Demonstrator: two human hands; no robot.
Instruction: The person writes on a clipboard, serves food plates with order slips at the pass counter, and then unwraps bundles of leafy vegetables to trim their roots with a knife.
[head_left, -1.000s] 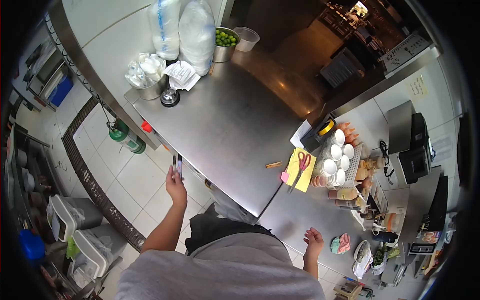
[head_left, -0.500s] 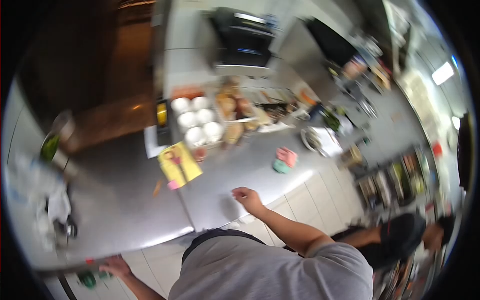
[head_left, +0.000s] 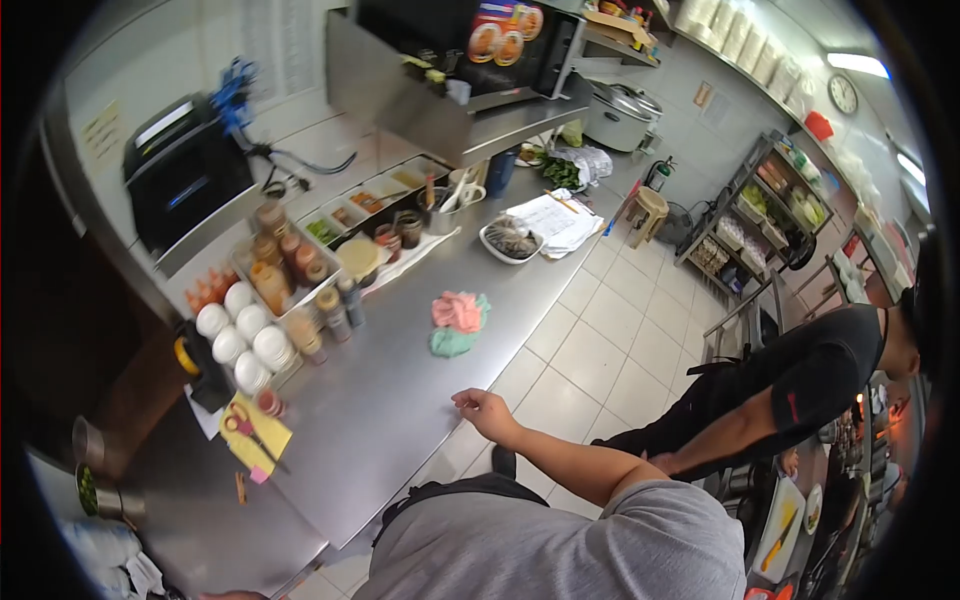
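Observation:
My right hand point(head_left: 482, 412) hangs over the front edge of the steel counter point(head_left: 380, 420), its fingers loosely curled with nothing visible in them. Nearest to it on the counter lies a crumpled pink and green cloth point(head_left: 458, 322), apart from the hand. Only a sliver of my left hand point(head_left: 235, 596) shows at the bottom edge, by the counter's near end, and its fingers are hidden. Scissors point(head_left: 246, 426) rest on a yellow notepad point(head_left: 270, 438) at the left. Close by are stacked white cups point(head_left: 250, 335) and several sauce bottles point(head_left: 270, 245).
Farther along the counter are a bowl point(head_left: 512, 243), papers point(head_left: 555, 222) and leafy greens point(head_left: 560, 172). A black printer point(head_left: 185, 175) is at the back wall. On the right, a person in black point(head_left: 800, 390) bends beside the cooking line. A stool point(head_left: 648, 215) stands on the tiled floor.
My view has turned to the right, bringing more of the kitchen and the co-worker into sight. My left hand has slipped mostly out of the frame. My right hand stays loosely curled.

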